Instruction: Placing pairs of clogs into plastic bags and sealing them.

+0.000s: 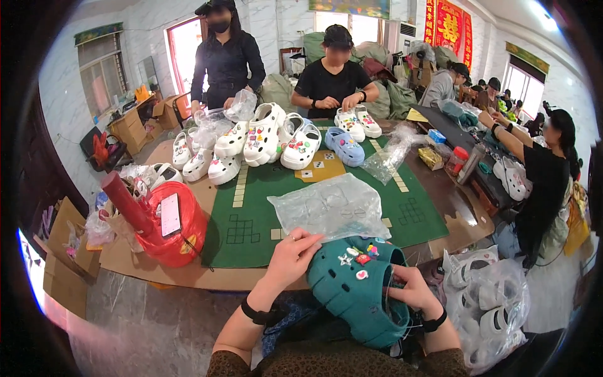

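A pair of teal clogs (pixel 342 288) with colourful charms is in front of me at the table's near edge. One clog partly covers the other. My right hand (pixel 411 291) grips them at the foot opening, its fingertips hidden inside. On the table beyond the clogs lies a clear plastic bag (pixel 333 204), flat and wrinkled. My left hand (pixel 295 256) pinches the bag's near left corner between thumb and fingers, close beside the clogs. Dark bands circle both my wrists.
White clogs with charms (pixel 262 135) crowd the far left of the green mat (pixel 251 213). Blue clogs (pixel 344 146) stand at mid-table. A red drum-shaped container (pixel 169 242) holds a phone (pixel 170 213). Bagged white clogs (pixel 490 301) sit low right. Co-workers handle clogs and bags opposite.
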{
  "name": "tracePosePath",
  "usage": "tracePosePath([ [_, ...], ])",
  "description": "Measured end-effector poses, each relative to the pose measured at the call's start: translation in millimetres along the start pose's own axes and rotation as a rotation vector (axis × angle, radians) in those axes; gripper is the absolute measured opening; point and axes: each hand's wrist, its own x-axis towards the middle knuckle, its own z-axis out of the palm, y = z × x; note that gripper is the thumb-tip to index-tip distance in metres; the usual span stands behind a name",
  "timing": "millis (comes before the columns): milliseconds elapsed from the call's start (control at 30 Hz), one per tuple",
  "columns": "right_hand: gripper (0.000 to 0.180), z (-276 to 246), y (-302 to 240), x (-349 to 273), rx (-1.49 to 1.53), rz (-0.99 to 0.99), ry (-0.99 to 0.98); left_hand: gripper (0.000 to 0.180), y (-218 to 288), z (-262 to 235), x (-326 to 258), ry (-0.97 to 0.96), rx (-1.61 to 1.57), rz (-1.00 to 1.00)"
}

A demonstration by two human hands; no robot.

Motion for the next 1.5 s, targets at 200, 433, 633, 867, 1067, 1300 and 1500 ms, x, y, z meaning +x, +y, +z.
tracePosePath([
  [200,0.049,3.6,-3.6,3.1,-0.655,-0.331,0.019,0.024,15.2,3.8,8.9,-0.086,0.072,0.098],
  [433,0.052,14.0,8.1,9.3,-0.666,-0.375,0.069,0.03,9.3,-4.3,4.5,-0.319,0.077,0.121],
  [633,0.052,19.8,9.7,10.9,-0.533,-0.135,0.114,0.034,10.8,-1.3,-6.1,-0.183,0.279,0.237],
  [867,0.056,54.1,8.9,10.8,-0.695,-0.276,0.168,0.034,22.3,22.9,-9.0,-0.162,0.246,0.328],
  [1067,0.053,56.3,21.5,15.1,-0.668,-0.212,0.181,0.036,21.9,31.3,-13.5,-0.171,0.171,0.367],
  [1300,0.056,71.7,15.5,23.5,-0.541,-0.228,0.178,0.041,19.2,26.1,-12.4,-0.186,0.211,0.342],
  [1500,0.053,63.8,9.7,22.2,-0.47,-0.145,0.175,0.04,16.0,-9.2,-13.7,-0.091,0.431,0.264],
])
